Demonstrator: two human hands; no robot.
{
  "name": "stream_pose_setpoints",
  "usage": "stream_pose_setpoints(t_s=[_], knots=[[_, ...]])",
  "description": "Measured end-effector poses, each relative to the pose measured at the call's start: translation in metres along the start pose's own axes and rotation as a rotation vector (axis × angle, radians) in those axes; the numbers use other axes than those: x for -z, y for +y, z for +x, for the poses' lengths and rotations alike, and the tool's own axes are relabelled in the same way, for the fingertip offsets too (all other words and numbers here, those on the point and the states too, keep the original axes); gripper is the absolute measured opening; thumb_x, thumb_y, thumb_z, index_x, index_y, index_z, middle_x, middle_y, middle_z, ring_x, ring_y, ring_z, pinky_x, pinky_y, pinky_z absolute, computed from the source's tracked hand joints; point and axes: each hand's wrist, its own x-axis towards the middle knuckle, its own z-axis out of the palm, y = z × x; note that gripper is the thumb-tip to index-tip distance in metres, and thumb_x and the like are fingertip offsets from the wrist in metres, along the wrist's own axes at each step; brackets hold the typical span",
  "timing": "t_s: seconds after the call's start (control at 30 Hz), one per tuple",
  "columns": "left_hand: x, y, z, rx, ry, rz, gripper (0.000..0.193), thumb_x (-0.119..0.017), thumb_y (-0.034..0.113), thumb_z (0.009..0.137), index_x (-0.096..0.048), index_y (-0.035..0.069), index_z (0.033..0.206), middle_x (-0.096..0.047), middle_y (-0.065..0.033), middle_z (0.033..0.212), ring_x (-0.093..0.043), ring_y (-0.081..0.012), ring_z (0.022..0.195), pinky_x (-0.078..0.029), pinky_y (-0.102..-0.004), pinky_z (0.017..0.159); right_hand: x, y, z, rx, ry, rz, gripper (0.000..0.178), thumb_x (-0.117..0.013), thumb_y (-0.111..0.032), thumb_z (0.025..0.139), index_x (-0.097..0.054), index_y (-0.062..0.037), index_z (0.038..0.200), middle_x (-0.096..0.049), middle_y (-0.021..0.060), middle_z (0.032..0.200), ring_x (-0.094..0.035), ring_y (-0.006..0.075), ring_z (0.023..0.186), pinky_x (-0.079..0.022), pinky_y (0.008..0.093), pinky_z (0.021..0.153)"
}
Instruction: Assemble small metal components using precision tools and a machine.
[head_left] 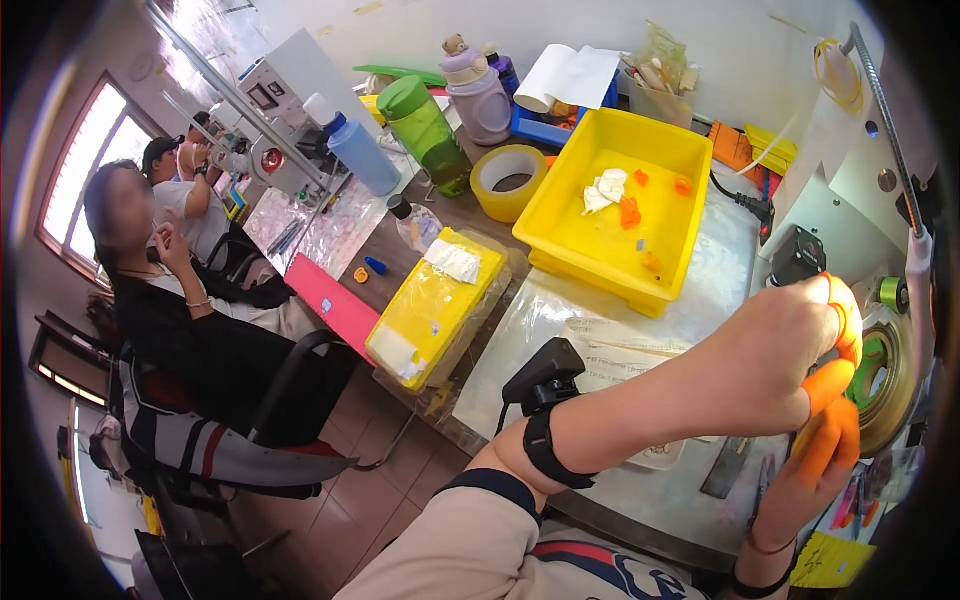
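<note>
The green-centred wheel [885, 388] is standing at far right, just beside the left hand [808, 325], which is showing curled fingers, and the right hand [815, 470], showing looser ones; whether they are gripping anything cannot be told. Close fingertip work is seemingly going on, next calling for steadiness.

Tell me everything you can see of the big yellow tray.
The yellow tray is a deep rectangle with rounded corners and a rim, seemingly plastic. Open-topped and upright, it sits over a glossy sheet, right of the tape roll. A yellow edge shows beneath. Crumpled white scraps and small orange bits lie inside.
</note>
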Motion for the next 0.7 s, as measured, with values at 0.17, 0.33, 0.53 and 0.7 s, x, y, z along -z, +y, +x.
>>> stream_pose_setpoints(t_s=[0.17, 0.33, 0.53, 0.7], knots=[[-0.005, 0.008, -0.002, 0.126, -0.428, -0.385, 0.008, -0.057, 0.007, 0.069, -0.054, 0.000, 0.074, -0.055, -0.0125, 0.081, -0.054, -0.0257, 0.075, -0.043, -0.0312, 0.065, 0.020, -0.016, -0.030, 0.432, -0.386, -0.045, 0.016, -0.044, -0.017, 0.084, -0.049, -0.0015, 0.086, -0.048, 0.0181, 0.103, -0.048, 0.0270, 0.095, -0.037, 0.0374, 0.083], [-0.013, 0.014, -0.004, 0.445, -0.118, -0.617, 0.013, -0.053, 0.012, 0.079, -0.055, 0.000, 0.084, -0.056, -0.0100, 0.085, -0.057, -0.0158, 0.074, -0.046, -0.0288, 0.063, -0.016, -0.026, 0.001, 0.398, -0.384, -0.212, 0.032, -0.064, -0.010, 0.070, -0.053, -0.0044, 0.099, -0.049, 0.0104, 0.102, -0.051, 0.0190, 0.085, -0.040, 0.0305, 0.075], [-0.005, -0.024, 0.011, 0.181, 0.215, -0.417, 0.014, -0.057, 0.003, 0.076, -0.057, -0.001, 0.089, -0.058, -0.0059, 0.091, -0.052, -0.0125, 0.081, -0.041, -0.0255, 0.073, -0.015, 0.004, 0.009, -0.071, -0.109, 0.269, 0.036, -0.057, -0.004, 0.078, -0.043, -0.0014, 0.110, -0.047, 0.0072, 0.096, -0.047, 0.0126, 0.079, -0.037, 0.0244, 0.073], [-0.026, -0.026, 0.002, 0.339, 0.006, -0.046, 0.016, -0.062, 0.005, 0.067, -0.061, 0.003, 0.083, -0.059, -0.0108, 0.082, -0.056, -0.0219, 0.076, -0.041, -0.0299, 0.071, -0.024, 0.004, 0.030, -0.326, -0.032, 0.667, 0.021, -0.052, -0.006, 0.084, -0.047, -0.0013, 0.103, -0.049, -0.0008, 0.084, -0.044, 0.0047, 0.074, -0.036, 0.0184, 0.067]])
